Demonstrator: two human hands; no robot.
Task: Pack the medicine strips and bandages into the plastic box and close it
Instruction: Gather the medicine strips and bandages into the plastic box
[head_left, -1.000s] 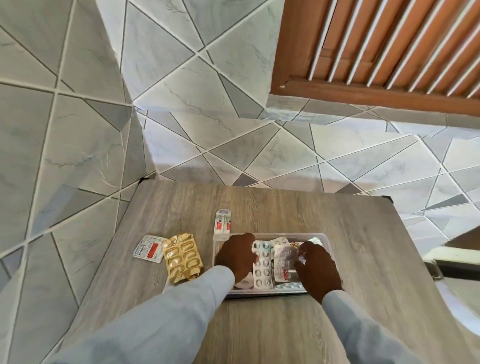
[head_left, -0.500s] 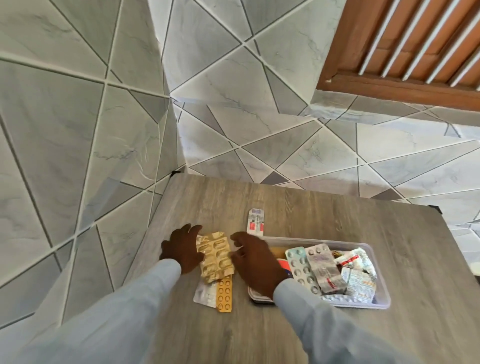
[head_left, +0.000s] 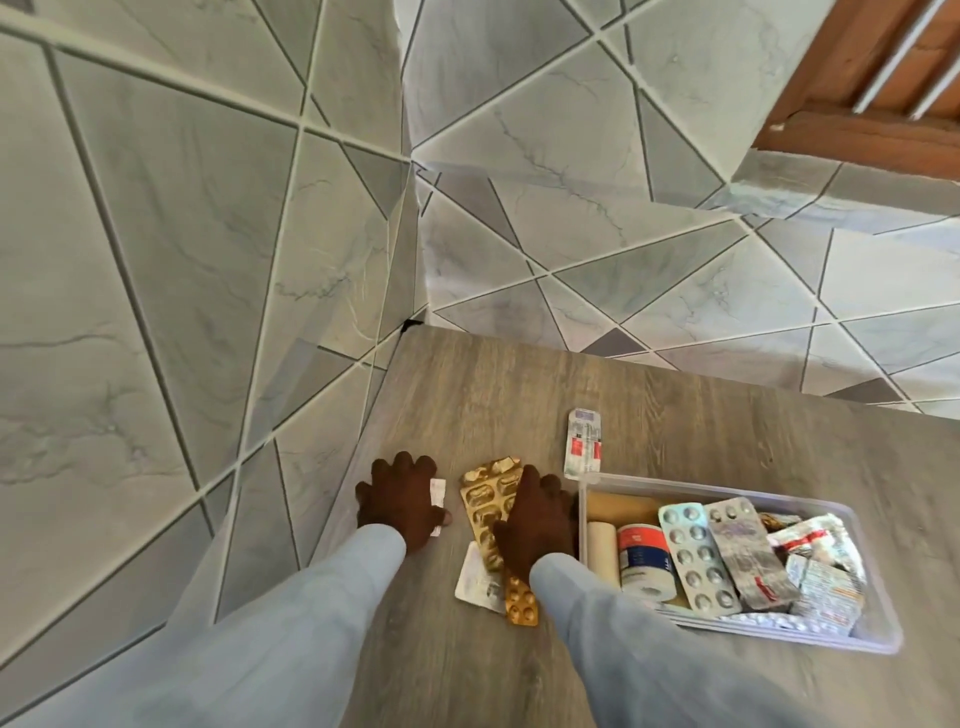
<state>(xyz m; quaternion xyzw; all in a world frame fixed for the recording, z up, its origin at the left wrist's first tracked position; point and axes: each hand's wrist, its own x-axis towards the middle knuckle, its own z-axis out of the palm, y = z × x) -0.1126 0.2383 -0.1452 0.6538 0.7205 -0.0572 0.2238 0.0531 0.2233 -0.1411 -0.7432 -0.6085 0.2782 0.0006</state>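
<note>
1. Two hands work at the left end of the wooden table (head_left: 675, 431), which stands in a corner of tiled walls (head_left: 182, 234).
2. Left hand (head_left: 400, 506): palm down near the table's left edge, fingers curled over a small white packet (head_left: 438, 491) whose edge shows at the thumb side; whether the fingers actually grip it or only rest on it cannot be told.
3. Right hand (head_left: 535, 519): palm down, fingers lying fairly straight on a gold blister strip (head_left: 485, 499), pressing it against the table.
4. Beneath the right wrist lie an orange blister strip (head_left: 521, 605) and a white strip (head_left: 478, 579), both partly covered by the gold strip and the sleeve.
5. One red-and-white strip (head_left: 583, 449) lies flat on the table just beyond the box's far left corner.
6. Clear plastic box (head_left: 883, 618): open, just right of the right hand. It holds a bandage roll (head_left: 603, 553), a red-and-blue tape roll (head_left: 644, 561), a silver blister strip (head_left: 696, 558), a grey strip (head_left: 748, 556) and crumpled printed strips (head_left: 821, 566).
</note>
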